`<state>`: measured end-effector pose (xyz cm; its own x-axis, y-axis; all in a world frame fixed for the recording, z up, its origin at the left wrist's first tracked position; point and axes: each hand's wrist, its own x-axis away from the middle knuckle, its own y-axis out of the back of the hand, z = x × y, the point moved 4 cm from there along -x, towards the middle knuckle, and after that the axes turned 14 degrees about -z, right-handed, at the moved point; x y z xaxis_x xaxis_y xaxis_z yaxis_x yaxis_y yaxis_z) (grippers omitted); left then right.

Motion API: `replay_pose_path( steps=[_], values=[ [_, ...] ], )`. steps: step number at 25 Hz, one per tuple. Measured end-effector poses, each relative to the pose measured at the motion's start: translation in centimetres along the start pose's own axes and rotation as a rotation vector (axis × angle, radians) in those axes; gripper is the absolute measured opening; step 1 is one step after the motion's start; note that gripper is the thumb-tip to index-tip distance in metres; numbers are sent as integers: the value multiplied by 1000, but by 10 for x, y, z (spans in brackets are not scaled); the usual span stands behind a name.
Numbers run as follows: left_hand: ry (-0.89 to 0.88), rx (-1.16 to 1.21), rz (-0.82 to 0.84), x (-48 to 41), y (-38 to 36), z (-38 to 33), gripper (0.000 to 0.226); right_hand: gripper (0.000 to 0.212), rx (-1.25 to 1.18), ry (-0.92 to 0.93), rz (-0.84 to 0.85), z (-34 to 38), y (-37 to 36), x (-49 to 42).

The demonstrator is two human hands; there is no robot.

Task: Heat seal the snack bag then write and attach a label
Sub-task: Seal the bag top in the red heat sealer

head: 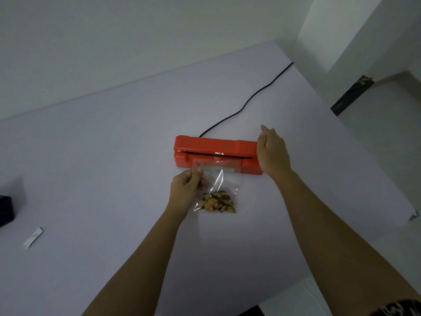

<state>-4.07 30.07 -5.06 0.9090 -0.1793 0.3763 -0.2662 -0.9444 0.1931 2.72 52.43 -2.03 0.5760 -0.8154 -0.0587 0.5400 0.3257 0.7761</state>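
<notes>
An orange heat sealer [211,147] lies across the middle of the white table [114,156], its lid nearly down. A clear snack bag [218,190] with cookies at its bottom lies in front of it, its top edge tucked into the sealer's slot. My left hand [188,187] pinches the bag's upper left corner. My right hand [272,152] rests at the sealer's right end, fingers loosely apart, holding nothing.
A black power cord [246,103] runs from the sealer's back toward the table's far right edge. A small white label strip [33,238] lies at the near left. A dark box [5,209] sits at the left edge.
</notes>
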Motion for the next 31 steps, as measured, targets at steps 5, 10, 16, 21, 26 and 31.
replay_pose_path(
  steps=[5,10,16,21,26,31],
  values=[
    [9,8,-6,-4,0,3,35,46,38,6,-31,0,-4,-2],
    [-14,-21,-9,0,0,1,36,46,35,18,-37,-3,-3,0],
    [3,18,0,-1,-2,3,34,46,15,17,-47,-3,-2,-1],
    [6,30,2,-1,-2,3,34,45,12,18,-47,-2,-3,-2],
    [0,12,0,-3,-1,5,34,45,13,21,-49,-1,-3,0],
    [11,18,-10,-2,-1,5,35,47,88,30,-14,2,2,-2]
  ],
)
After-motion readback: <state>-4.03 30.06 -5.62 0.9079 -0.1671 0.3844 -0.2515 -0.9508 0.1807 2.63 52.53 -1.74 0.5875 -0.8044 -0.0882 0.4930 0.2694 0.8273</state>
